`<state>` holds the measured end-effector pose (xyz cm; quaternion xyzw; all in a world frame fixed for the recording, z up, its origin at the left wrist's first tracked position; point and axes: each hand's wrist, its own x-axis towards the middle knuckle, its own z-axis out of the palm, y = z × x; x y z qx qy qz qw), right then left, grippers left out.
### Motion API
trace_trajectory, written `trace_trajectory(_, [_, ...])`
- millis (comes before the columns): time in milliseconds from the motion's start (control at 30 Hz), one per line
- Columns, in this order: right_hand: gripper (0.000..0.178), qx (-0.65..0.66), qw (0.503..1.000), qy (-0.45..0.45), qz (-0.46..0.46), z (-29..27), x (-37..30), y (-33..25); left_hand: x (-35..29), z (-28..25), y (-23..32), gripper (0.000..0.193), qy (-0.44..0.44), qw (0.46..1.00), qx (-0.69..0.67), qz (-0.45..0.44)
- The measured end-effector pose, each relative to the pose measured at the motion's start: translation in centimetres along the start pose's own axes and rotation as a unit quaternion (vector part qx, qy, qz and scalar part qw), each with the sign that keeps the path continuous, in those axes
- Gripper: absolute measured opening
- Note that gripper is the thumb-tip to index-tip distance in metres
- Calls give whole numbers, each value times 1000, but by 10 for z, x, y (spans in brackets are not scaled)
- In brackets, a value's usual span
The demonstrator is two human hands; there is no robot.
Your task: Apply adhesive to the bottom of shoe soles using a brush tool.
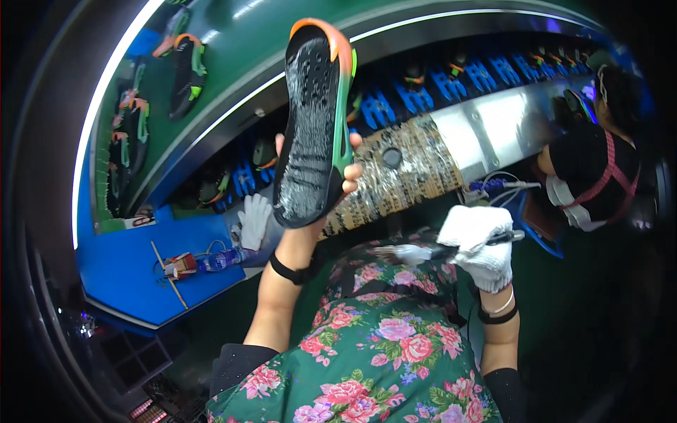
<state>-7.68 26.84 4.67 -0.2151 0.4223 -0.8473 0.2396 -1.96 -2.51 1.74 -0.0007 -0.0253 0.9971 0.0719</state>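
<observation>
My bare left hand [350,169] is wrapped around a shoe sole [310,127], raised in front of me. Its black, wet-looking inner face is turned toward me, with an orange and green rim running along the right edge. Most of the palm is hidden behind the sole. Lower and to the right, my right hand [481,247], in a white knit glove, is closed around the dark handle of a brush [412,254]. The brush lies nearly level, its bristles pointing left above my flowered apron [395,345] and apart from the sole.
A tape-covered cardboard sheet [402,169] lies on the bench ahead. A white glove [254,220] and a bottle [224,259] are on the blue table [120,271]. More soles [189,70] sit on the green belt at left. Blue racks [416,97] line the back; a co-worker [592,169] is at right.
</observation>
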Motion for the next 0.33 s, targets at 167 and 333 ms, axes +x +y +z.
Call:
trace_trajectory(167, [11,118,981,137,74,-15,-33,32,-24,5,-3,76,-66,995,-69,24])
trace_trajectory(333, [15,85,973,177,118,-29,-38,54,-36,9,6,75,-132,988,-85,3])
